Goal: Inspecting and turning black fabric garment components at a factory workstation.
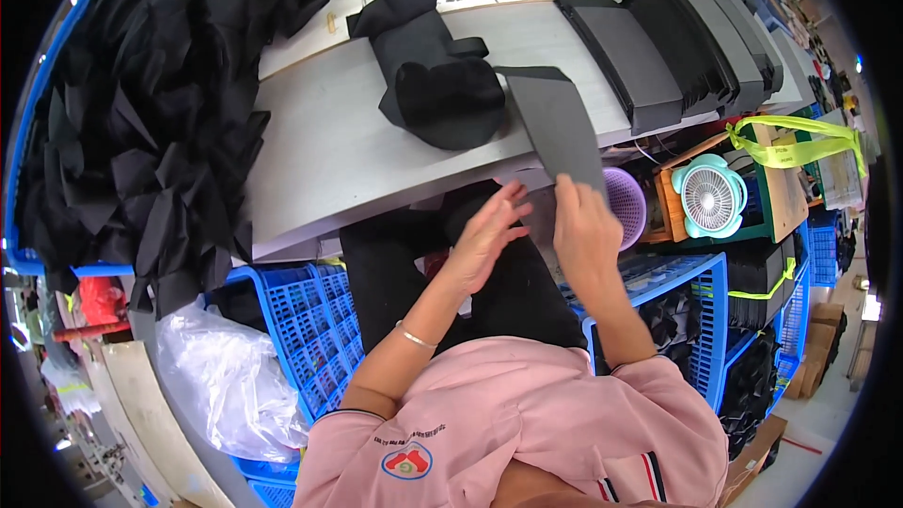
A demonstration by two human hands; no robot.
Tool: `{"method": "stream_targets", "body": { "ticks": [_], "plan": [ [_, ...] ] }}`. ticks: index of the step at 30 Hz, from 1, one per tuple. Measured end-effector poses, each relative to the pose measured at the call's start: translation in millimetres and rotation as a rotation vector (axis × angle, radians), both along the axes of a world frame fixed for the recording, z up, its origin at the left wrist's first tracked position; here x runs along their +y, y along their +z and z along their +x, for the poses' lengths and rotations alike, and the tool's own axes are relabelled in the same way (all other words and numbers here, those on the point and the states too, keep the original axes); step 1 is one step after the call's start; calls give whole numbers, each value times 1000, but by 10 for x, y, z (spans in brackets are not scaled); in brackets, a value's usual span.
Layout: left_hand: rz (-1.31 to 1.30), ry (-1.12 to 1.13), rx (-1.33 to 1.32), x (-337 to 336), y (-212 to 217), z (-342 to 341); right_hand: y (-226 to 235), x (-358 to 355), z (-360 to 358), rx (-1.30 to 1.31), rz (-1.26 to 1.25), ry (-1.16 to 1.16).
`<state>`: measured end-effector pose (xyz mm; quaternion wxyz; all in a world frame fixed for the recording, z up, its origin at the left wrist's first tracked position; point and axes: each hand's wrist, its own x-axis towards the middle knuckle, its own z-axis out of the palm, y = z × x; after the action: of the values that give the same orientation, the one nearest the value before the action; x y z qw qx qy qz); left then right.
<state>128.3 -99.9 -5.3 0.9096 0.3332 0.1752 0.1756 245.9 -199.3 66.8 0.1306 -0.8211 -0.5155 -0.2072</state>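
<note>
Right hand closed on near end of grey panel; panel juts past front edge of table, far end above tabletop. Left hand loosely open, fingers apart, grip empty, just off table's front edge. Black cloth pieces mid-table; open surface from there to dark heap at table's left end. Stacked panels toward table's right end.

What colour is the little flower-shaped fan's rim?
The flower-shaped fan has a pale turquoise rim, seen best in the head view.
</note>
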Motion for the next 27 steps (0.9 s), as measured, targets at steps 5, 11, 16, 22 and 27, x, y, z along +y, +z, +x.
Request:
{"method": "stream_targets", "body": {
  "ticks": [5,11,16,22,27],
  "plan": [
    [-68,-241,-133,-147,-242,146,73,-306,-601,418,204,149],
    [-272,-99,-342,-59,370,77,141,-476,-614,882,322,147],
    [-236,26,-131,-1,411,-65,7,-465,-664,602,316,37],
    [-62,-4,-110,54,410,-171,-138,-361,-483,1427,263,160],
    [1190,794,528,311,433,-210,-78,-256,-303,1046,258,144]
  ]
}}
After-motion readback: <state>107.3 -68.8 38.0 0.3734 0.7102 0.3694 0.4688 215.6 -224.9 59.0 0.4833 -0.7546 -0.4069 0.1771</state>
